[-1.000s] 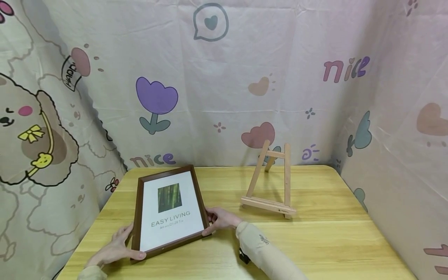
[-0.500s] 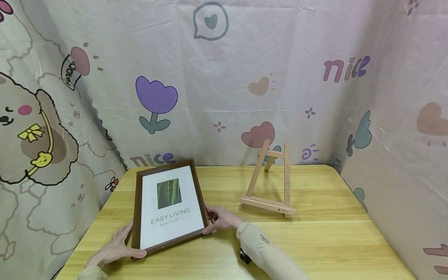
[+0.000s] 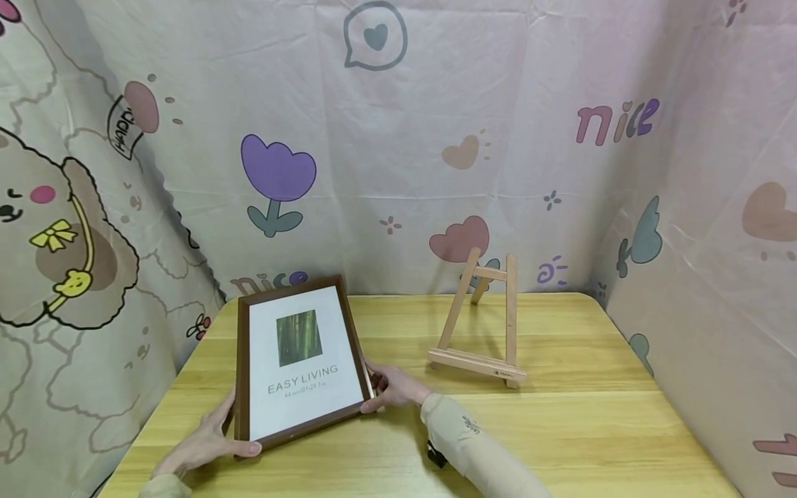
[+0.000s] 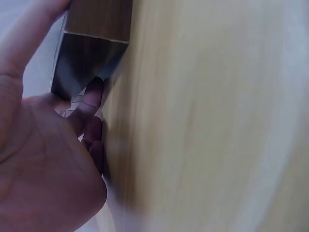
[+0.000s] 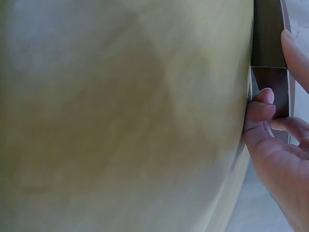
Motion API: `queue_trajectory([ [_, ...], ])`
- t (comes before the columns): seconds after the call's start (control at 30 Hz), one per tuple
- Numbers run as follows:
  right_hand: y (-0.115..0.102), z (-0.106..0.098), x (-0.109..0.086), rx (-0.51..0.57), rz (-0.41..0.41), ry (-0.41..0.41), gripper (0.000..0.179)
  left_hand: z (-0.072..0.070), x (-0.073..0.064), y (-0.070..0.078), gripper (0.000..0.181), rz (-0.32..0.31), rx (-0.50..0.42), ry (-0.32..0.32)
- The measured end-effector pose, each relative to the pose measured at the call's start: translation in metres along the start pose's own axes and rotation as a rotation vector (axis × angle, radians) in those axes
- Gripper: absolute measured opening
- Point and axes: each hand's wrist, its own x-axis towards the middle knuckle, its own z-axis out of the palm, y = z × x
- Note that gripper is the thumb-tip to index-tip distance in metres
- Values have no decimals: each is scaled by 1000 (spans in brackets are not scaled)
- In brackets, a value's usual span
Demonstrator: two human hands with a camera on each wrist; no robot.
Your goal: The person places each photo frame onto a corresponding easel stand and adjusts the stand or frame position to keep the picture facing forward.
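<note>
A brown picture frame with a white "EASY LIVING" insert and a small green picture tilts up on the table, its far edge raised. At its lower left corner my left hand grips it, thumb on the front and fingers behind the side. My right hand holds the lower right corner the same way. In the left wrist view, fingers curl behind the frame's corner. Curled fingers reach around the other corner in the right wrist view.
A small wooden easel stands to the right of the frame, towards the back of the wooden table. Patterned cloth hangs behind the table and along both sides.
The frame's far edge has risen and tipped up towards me, with its lower edge staying low. Both hands keep their grip at the corners, nearly in place.
</note>
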Motion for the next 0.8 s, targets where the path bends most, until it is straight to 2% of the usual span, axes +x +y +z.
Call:
queue_trajectory([
  [0.2,1,-2,1,-21,-11,-4,103,2,1,1,140,-4,-5,11],
  [0.5,0,-2,2,-5,-8,31,103,3,2,-2,140,100,-46,27],
  [0.8,-1,-1,2,-42,-13,51,103,6,1,0,142,115,-127,41],
])
